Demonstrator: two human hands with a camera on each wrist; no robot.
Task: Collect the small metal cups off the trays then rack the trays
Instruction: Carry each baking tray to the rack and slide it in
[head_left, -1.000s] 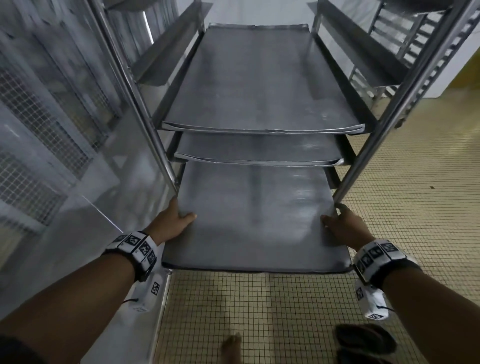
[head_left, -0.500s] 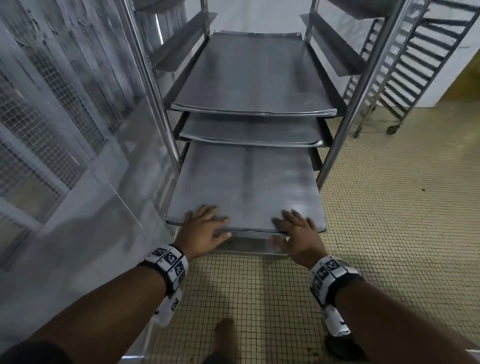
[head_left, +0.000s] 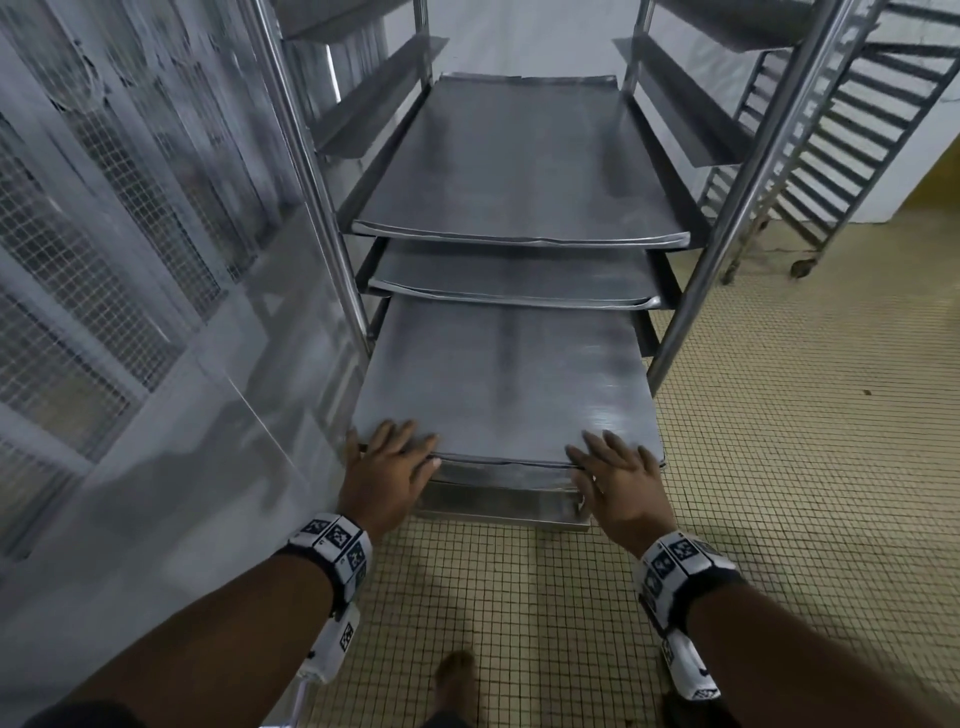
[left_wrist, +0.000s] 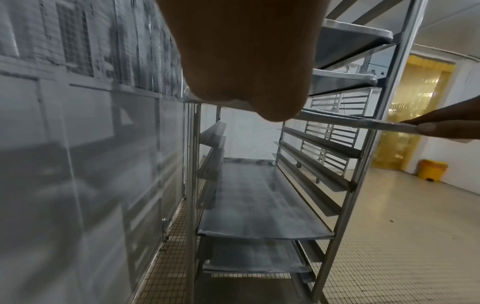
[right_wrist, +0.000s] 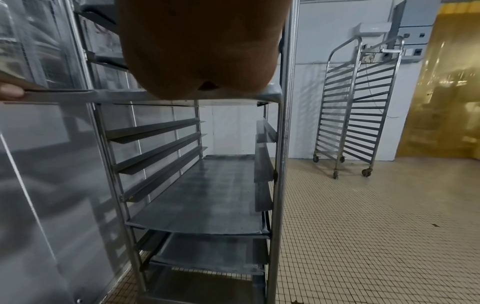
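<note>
Since the earlier frames both hands have left the tray's side edges for its near edge, and the tray (head_left: 498, 384) sits deeper in the rack (head_left: 691, 312). It fills the centre of the head view, on the runners below two other racked trays (head_left: 519, 171), its front edge jutting past the posts. Left hand (head_left: 387, 470) lies at the near left corner, right hand (head_left: 615, 480) at the near right corner; both have fingers straight and spread flat on the tray, gripping nothing. Below centre, tiled floor (head_left: 779, 467) spreads out. A steel wall panel (head_left: 156, 364) fills the left side, and a second rack (head_left: 841, 156) stands at the upper right.
</note>
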